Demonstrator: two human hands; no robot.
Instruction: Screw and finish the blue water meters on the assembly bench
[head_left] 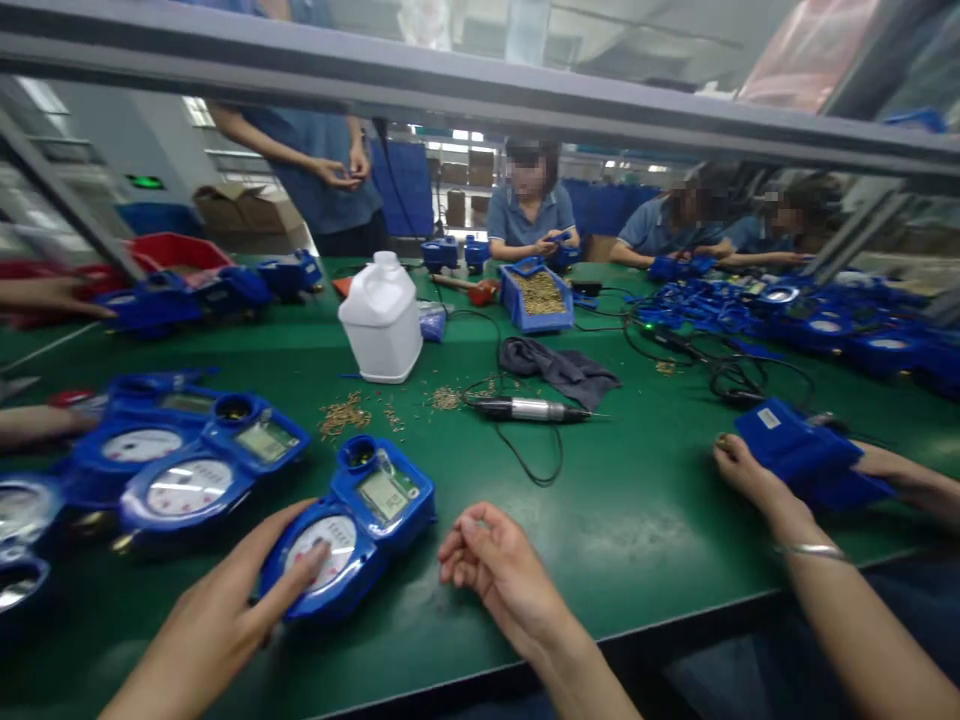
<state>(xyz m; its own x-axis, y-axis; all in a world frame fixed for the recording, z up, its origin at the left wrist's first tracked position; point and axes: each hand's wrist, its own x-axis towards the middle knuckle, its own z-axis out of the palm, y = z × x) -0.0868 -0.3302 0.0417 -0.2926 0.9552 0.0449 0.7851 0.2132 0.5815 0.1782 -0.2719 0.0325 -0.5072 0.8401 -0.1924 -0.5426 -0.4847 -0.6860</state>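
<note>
A blue meter with a round white dial and a small grey display [386, 495] rests on the green table near the front. My left hand [247, 590] grips its round end, thumb on the dial. To the right of the meter, my right hand [499, 565] hovers palm up with curled fingers; whether something small is between them cannot be made out. Behind the hands lie a black and silver electric screwdriver [532, 409] with a cable and a pile of small brass screws [345, 415].
More blue meters [180, 485] crowd the left side. A white jug [384, 325], a dark cloth [559, 370] and a blue bin of screws [536, 295] stand farther back. At right, a co-worker's hands hold a blue part [802, 450]. A metal shelf bar [480, 90] crosses above.
</note>
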